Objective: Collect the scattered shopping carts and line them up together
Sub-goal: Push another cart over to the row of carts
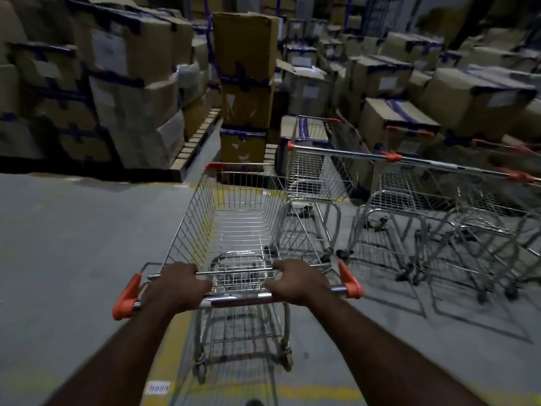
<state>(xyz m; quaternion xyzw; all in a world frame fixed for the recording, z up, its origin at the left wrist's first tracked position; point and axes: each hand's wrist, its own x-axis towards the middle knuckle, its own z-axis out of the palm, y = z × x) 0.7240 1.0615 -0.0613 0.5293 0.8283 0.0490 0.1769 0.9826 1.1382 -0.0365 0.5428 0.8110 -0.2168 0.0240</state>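
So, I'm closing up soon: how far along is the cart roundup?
Done: several parked carts already stand together on the right. In hand: the left hand and right hand grip the handle of one empty cart, beside that group but not yet lined up with it. Left: slotting this cart in; carts outside the view cannot be judged.

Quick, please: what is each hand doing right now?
Left hand: grips the cart handle.
Right hand: grips the same handle.
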